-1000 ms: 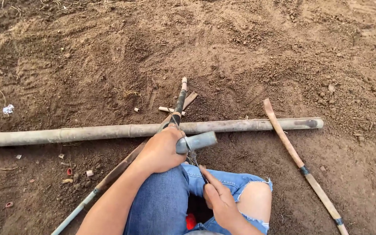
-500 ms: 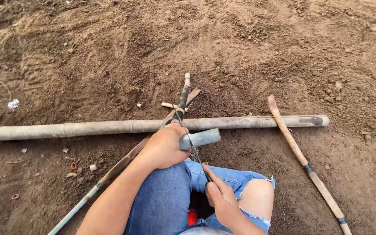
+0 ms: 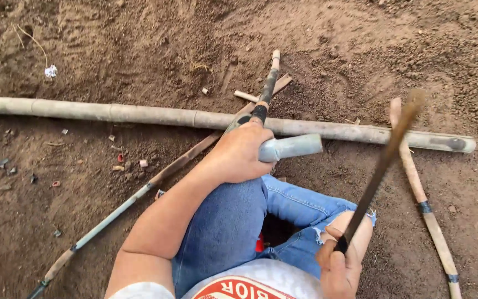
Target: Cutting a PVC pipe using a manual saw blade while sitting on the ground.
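My left hand (image 3: 243, 153) grips a short grey pipe piece (image 3: 292, 147) and presses on a thin stick (image 3: 268, 84) where it crosses the long bamboo pole (image 3: 156, 116) lying on the soil. Low at the right, my right hand (image 3: 339, 264) is closed around the handle of a long dark blade (image 3: 384, 160), raised and tilted up to the right; its tip is blurred. My knees in torn blue jeans (image 3: 233, 221) sit between the hands.
A second thin pole (image 3: 109, 213) runs diagonally from lower left under the bamboo. Another banded stick (image 3: 424, 207) lies at the right. Small scraps, including a white one (image 3: 51, 71), dot the loose brown earth (image 3: 112, 44).
My right hand has lifted the blade from beside my knee up and to the right. The left hand stays on the grey pipe piece. The view has moved closer.
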